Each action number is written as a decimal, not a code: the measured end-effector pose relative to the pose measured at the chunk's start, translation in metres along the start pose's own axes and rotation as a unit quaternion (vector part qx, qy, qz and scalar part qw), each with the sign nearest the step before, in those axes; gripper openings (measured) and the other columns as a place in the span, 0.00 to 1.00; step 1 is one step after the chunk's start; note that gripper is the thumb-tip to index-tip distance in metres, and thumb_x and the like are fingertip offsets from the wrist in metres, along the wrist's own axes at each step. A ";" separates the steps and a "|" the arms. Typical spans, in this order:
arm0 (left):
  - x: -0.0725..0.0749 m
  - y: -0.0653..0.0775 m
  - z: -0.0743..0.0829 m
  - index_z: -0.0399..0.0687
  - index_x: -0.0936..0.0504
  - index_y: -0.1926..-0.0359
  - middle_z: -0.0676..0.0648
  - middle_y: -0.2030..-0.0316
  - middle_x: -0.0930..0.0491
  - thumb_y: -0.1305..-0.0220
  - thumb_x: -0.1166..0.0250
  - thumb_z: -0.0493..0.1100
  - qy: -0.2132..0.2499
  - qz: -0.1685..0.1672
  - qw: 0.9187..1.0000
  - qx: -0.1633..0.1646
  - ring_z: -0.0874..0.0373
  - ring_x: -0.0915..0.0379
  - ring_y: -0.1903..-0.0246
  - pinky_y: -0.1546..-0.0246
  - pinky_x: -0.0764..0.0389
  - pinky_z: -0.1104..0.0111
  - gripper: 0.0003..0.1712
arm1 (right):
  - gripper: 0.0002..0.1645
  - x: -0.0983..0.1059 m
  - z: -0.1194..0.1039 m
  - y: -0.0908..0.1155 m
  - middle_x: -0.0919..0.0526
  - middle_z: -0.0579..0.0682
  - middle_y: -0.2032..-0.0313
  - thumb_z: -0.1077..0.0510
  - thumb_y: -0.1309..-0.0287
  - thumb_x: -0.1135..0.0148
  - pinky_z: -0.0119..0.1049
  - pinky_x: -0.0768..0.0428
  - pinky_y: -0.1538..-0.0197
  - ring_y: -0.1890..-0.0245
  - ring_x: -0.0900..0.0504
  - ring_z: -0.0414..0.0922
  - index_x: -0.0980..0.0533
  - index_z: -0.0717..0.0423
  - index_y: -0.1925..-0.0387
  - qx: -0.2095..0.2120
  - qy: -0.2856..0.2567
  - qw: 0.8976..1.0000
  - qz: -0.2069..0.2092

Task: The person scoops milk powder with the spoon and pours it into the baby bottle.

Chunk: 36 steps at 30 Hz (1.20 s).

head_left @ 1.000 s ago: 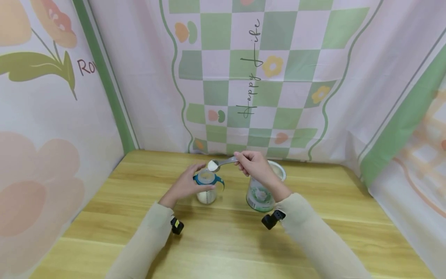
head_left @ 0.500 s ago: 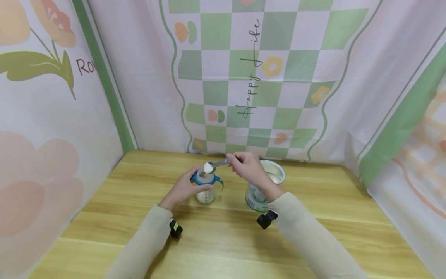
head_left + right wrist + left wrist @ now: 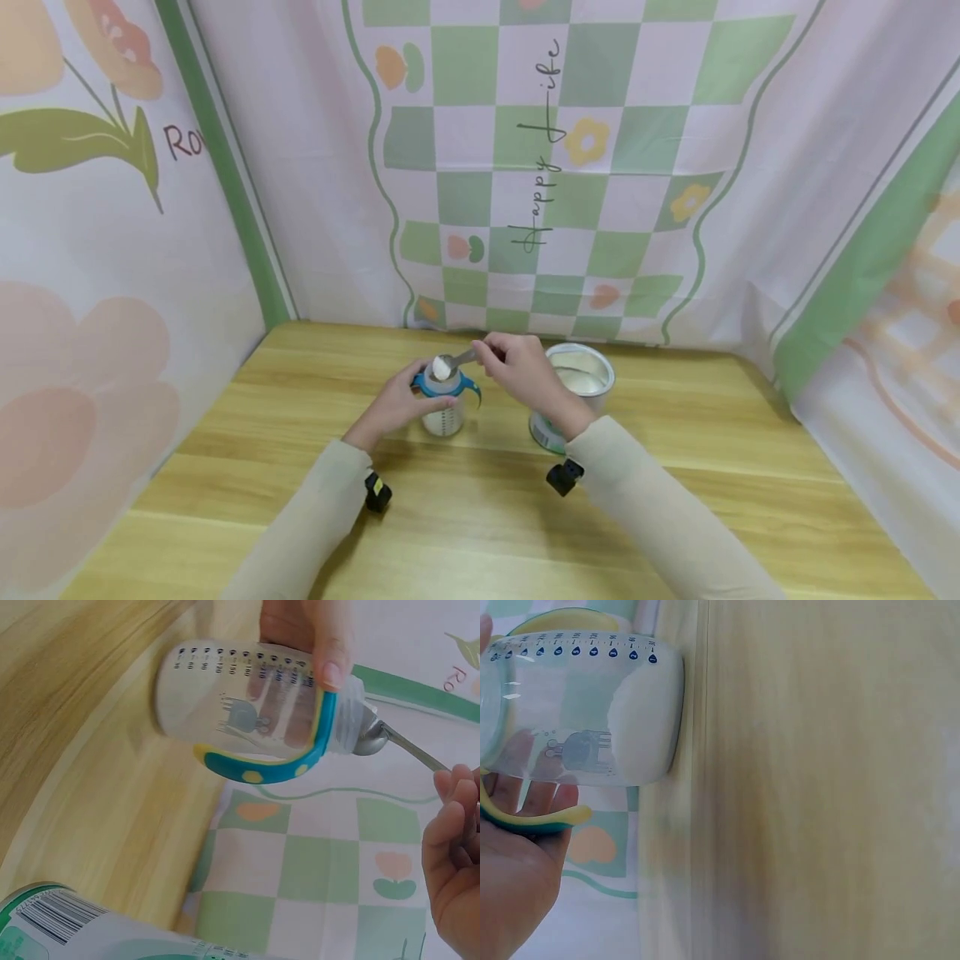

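A clear baby bottle (image 3: 442,422) with a blue two-handled collar stands upright, its top uncovered. My left hand (image 3: 403,400) grips it around the collar, thumb in front and fingers behind. White powder (image 3: 643,727) fills its bottom in the left wrist view. Between thumb and fingers, my right hand (image 3: 521,368) pinches the handle of a metal measuring spoon (image 3: 464,357). The spoon's bowl, heaped with white powder, is tipped at the bottle's mouth; in the right wrist view the bowl (image 3: 370,741) meets the rim. Part of the bottle's far side is hidden by my left hand.
An uncovered can (image 3: 609,377) of white powder stands to the right, partly behind my right wrist. Its barcode side (image 3: 56,915) shows low in the right wrist view. The wooden table (image 3: 465,517) ends at a patterned cloth (image 3: 517,200) behind.
My right hand has moved left and slightly down, bringing the spoon from beside the bottle's mouth to over it, more tilted. The left hand and bottle have barely shifted.
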<state>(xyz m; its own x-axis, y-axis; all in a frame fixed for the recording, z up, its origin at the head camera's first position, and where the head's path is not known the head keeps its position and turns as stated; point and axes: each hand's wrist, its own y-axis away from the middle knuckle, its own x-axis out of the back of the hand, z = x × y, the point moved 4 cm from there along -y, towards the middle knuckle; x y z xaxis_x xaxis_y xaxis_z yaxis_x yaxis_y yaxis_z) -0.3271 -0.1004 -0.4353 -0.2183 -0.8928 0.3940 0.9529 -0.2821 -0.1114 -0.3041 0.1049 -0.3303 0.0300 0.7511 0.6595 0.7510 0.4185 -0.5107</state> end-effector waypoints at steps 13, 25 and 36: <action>-0.001 0.000 -0.002 0.58 0.29 0.32 0.52 0.43 0.23 0.48 0.21 0.59 0.009 0.000 1.000 -0.009 0.53 0.27 0.43 0.40 0.29 0.52 0.44 | 0.09 -0.016 -0.014 0.010 0.23 0.42 0.77 0.61 0.29 0.41 0.27 0.31 0.78 0.82 0.33 0.34 0.19 0.55 0.68 0.162 0.144 0.976 0.015; 0.000 0.000 -0.001 0.58 0.29 0.33 0.52 0.45 0.22 0.47 0.23 0.60 0.007 -0.005 1.000 -0.013 0.55 0.26 0.46 0.43 0.26 0.53 0.43 | 0.14 -0.020 -0.022 0.019 0.28 0.44 0.80 0.57 0.26 0.44 0.24 0.31 0.78 0.83 0.33 0.35 0.25 0.57 0.71 0.304 0.231 0.924 0.036; -0.001 0.001 -0.001 0.61 0.28 0.34 0.54 0.46 0.22 0.47 0.23 0.60 0.007 -0.008 1.000 -0.014 0.55 0.27 0.46 0.44 0.27 0.52 0.41 | 0.08 -0.021 -0.024 0.024 0.27 0.45 0.79 0.65 0.37 0.33 0.24 0.29 0.78 0.81 0.31 0.36 0.26 0.58 0.70 0.375 0.306 0.875 0.024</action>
<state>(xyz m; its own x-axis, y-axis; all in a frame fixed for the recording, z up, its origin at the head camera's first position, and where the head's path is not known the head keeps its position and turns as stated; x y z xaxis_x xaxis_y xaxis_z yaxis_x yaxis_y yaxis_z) -0.3261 -0.1006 -0.4364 -0.2363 -0.8933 0.3824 0.9432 -0.3055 -0.1308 -0.2704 0.0872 -0.3430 0.5696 0.4594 0.6815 0.1012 0.7837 -0.6129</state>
